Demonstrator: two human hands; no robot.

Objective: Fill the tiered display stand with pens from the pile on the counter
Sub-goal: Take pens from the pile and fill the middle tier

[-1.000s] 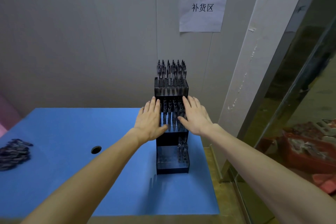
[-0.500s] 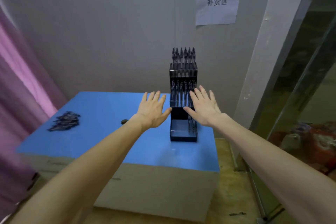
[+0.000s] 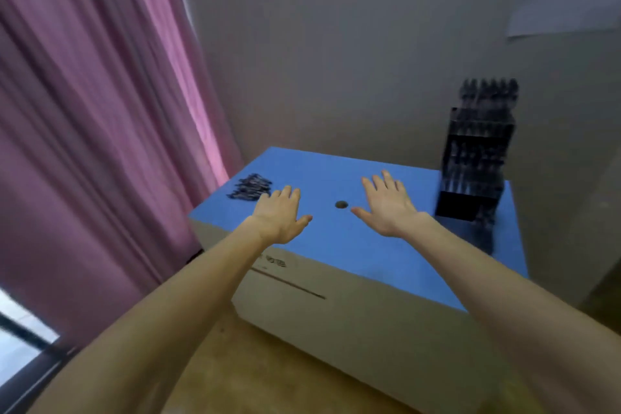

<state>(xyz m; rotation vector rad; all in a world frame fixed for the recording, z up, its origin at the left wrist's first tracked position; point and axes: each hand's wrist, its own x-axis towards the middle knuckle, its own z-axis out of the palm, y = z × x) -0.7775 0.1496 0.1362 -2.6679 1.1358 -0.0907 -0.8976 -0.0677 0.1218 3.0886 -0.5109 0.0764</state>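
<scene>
Left hand (image 3: 280, 217): palm down, fingers straight and loosely spread, thumb out toward 3 o'clock; it holds nothing and hangs over the counter (image 3: 386, 255), whether it touches the surface cannot be told. Right hand (image 3: 386, 208): likewise flat and splayed, thumb toward 9 o'clock, holding nothing. Half a second ago both hands flanked the display stand (image 3: 473, 161) near its middle tier; both are now well clear of it, out over the counter's middle, and the view has swung left so that the stand sits at 3 o'clock of the right hand and the curtain fills the left of the frame. Between the two hands lies a small round hole (image 3: 341, 204) in the counter top. The pile of pens (image 3: 250, 186) lies just beyond the left fingertips at about 11 o'clock, near the counter's far left corner: thin dark sticks heaped loosely. The stand is dark, stepped in tiers, upright at the right edge, with pens standing in its upper tiers; motion blur hides finer detail. The counter has a smooth matte blue top over a pale boxy base with a thin dark line. A pink curtain (image 3: 100, 111) hangs in soft vertical folds at 9 o'clock; a blurred paper sheet (image 3: 564, 0) is fixed to the grey wall at 1 o'clock.
</scene>
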